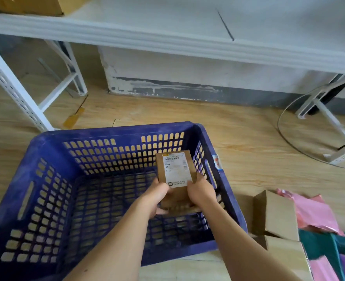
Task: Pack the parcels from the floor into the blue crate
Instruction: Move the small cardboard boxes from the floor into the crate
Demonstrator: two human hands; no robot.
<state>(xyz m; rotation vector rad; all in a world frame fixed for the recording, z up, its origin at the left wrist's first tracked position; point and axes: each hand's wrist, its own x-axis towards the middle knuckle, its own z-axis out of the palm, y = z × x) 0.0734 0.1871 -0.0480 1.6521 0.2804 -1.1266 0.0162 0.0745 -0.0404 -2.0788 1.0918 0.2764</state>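
Both hands [179,194] clasp a cardboard parcel [174,169] inside the slotted blue crate [46,179].

hands [157,197]: 2 | blue crate [33,171]: 1 | cardboard boxes [175,169]: 3 | pink mailer bags [313,213]: 2

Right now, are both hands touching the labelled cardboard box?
Touching. The head view shows the left hand and right hand clasping the labelled cardboard box by its near end, inside the blue crate.
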